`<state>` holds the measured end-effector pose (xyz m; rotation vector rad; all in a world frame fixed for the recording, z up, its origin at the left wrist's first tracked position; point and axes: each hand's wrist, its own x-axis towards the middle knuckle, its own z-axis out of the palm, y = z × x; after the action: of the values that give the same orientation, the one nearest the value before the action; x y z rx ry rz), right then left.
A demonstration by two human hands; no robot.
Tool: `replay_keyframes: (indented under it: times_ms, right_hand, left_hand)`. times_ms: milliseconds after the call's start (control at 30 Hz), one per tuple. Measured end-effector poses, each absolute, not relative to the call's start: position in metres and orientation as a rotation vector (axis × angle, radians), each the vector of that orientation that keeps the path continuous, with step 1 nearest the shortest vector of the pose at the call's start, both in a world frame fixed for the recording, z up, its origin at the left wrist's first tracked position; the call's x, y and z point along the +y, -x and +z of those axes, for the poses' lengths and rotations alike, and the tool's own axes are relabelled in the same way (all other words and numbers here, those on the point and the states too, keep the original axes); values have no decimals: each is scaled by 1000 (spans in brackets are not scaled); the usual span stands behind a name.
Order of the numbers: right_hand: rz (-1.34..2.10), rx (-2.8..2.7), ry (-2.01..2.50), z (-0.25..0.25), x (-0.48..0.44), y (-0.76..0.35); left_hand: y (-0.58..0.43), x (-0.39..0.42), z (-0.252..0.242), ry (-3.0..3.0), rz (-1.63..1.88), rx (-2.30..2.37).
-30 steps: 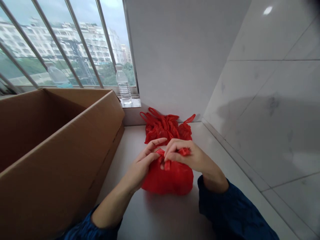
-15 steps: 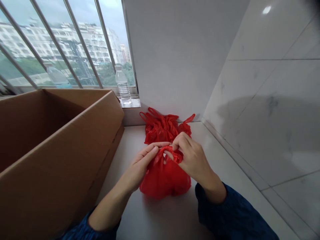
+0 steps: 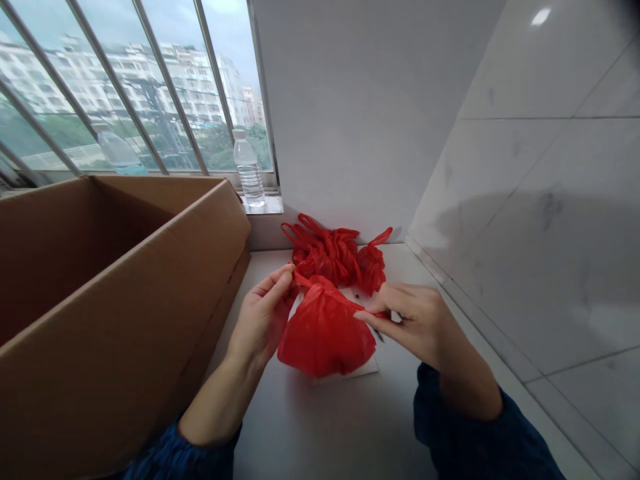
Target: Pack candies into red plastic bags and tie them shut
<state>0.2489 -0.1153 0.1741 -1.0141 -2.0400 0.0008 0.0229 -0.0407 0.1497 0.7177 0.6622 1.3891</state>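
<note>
A red plastic bag (image 3: 325, 337) with a full, rounded body hangs or rests between my hands, its neck drawn together at the top. My left hand (image 3: 260, 317) pinches one handle of it, up and to the left. On the other side, my right hand (image 3: 413, 317) grips the opposite handle between thumb and fingers, so both handles are stretched apart. Beneath the bag a flat white sheet or pad (image 3: 367, 368) shows at its edge. What the bag contains is hidden.
Several bunched red plastic bags (image 3: 330, 250) lie against the wall behind. To the left stands a large open cardboard box (image 3: 195, 260). A clear water bottle (image 3: 249, 170) is on the window sill, and another bottle (image 3: 117, 153) leans by the bars. A tiled wall (image 3: 540, 233) bounds the right.
My hands have moved apart from the bag's gathered top, left hand to the left and right hand to the right, pulling the handles outward. The white sheet under the bag has come into view.
</note>
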Motion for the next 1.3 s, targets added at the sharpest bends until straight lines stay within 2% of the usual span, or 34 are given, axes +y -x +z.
replay_keyframes:
  times_ms: [233, 467, 567, 667, 767, 900, 1033, 1133, 1300]
  right_hand:
    - [391, -2074, 1263, 179, -123, -267]
    - [1056, -1980, 1188, 155, -86, -281]
    - [768, -1861, 1357, 125, -73, -284]
    - [471, -2050, 1352, 94, -75, -274]
    - [421, -2273, 1189, 71, -81, -253]
    - [390, -2309, 1101, 54, -71, -224]
    - [477, -2205, 1126, 38, -50, -212]
    - [419, -2173, 1250, 26, -43, -213]
    - [220, -2220, 1297, 7, -43, -208]
  left_hand:
    - [-17, -10, 128, -642, 1461, 745]
    - [-9, -8, 121, -1014, 1438, 850]
    - [7, -20, 108, -1337, 1403, 1068]
    - [29, -41, 82, -1596, 1195, 1201]
    - [45, -64, 61, -1984, 999, 1197]
    - [33, -67, 57, -2355, 899, 1082]
    - [5, -35, 53, -2436, 1003, 1177]
    - [-3, -15, 41, -2462, 1009, 1222]
    - [-3, -15, 20, -2607, 732, 1279]
